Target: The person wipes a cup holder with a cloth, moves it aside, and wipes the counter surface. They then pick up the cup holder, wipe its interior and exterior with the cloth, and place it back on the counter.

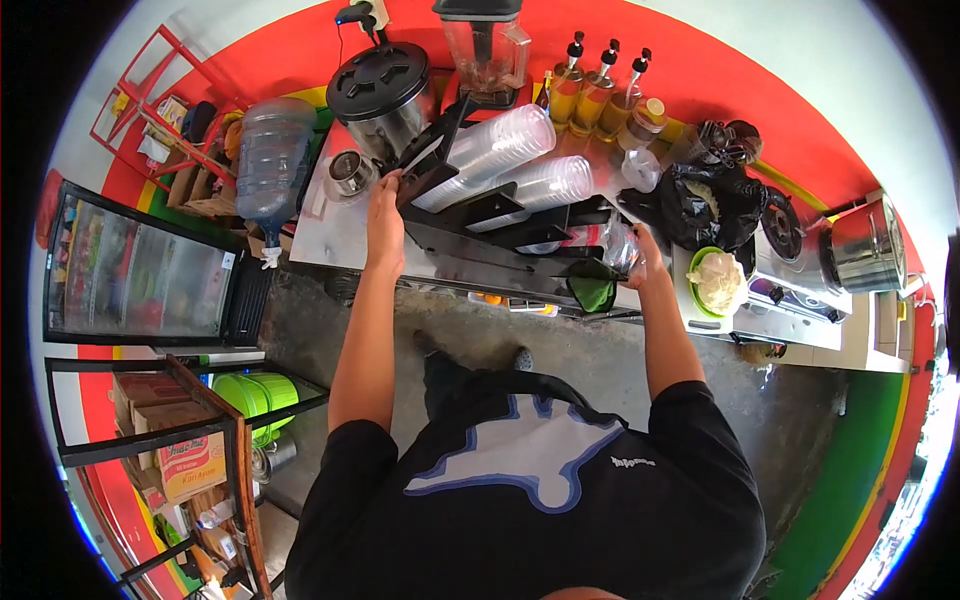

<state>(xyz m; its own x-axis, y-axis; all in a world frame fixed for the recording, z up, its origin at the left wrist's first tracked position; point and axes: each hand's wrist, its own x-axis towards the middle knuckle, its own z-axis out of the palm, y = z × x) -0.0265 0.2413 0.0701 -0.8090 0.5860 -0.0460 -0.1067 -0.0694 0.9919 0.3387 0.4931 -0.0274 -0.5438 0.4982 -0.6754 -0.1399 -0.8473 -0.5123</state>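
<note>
A black rack [480,249] with dividers sits on the metal counter [335,240], tilted in view. Stacks of clear plastic cups [500,145] and a second cup stack [550,182] lie in its compartments. My left hand [385,225] grips the rack's left end, fingers round its edge. At the right end my right hand [646,262] holds the rack, its fingers partly hidden. Beside that hand, clear plastic packaging [618,245] and a green item [592,292] are in the rack.
Behind the rack stand a steel container [388,100], a blender [485,50] and pump bottles [597,90]. A metal cup [350,173] is at left. To the right are a black bag [705,205], a green bowl [717,283] and a pot [868,245].
</note>
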